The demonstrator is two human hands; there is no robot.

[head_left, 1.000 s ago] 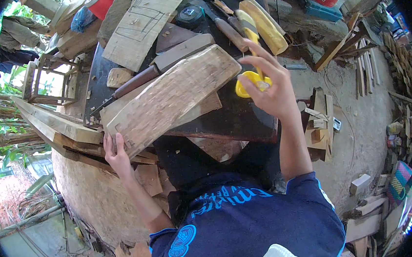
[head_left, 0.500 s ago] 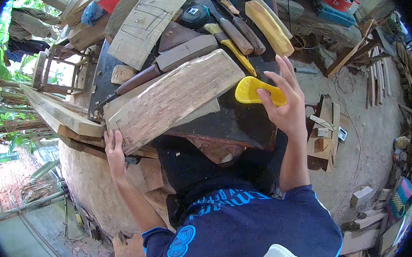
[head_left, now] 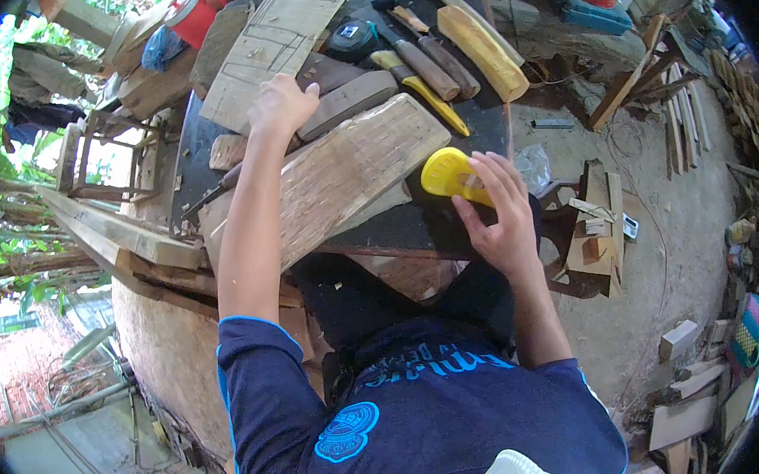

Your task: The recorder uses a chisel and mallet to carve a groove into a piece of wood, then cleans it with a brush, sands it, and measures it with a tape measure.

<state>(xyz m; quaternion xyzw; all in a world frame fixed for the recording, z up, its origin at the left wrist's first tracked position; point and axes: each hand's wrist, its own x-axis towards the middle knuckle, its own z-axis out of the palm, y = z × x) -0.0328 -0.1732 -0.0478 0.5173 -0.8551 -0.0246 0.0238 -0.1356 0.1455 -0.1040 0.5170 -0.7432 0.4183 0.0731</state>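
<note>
A long wooden board (head_left: 363, 157) with a rough, chipped face lies slantwise near the table's front edge. My left forearm crosses over its left part. Beyond it, my left hand (head_left: 282, 107) is closed at the lower edge of a flat plank with pencil lines (head_left: 276, 34), near a dark chisel (head_left: 213, 195); its fingertips are hidden, so what it grips does not show. By the board's right end, my right hand (head_left: 501, 213) closes its thumb and fingers around a smooth yellow plastic piece with a rounded end (head_left: 446, 172).
Behind the board lie a grey-brown block (head_left: 345, 103), a yellow-handled brush (head_left: 426, 93), a tape measure (head_left: 351, 39), a hammer (head_left: 449, 1) and a yellowish wood block (head_left: 482, 52). Long timbers (head_left: 126, 227) jut out at left. Wood scraps (head_left: 600, 227) sit on the floor at right.
My left hand has left the board's lower left corner and reached across it to the plank's edge. My right hand has drawn slightly nearer, its fingers now folded over the yellow piece.
</note>
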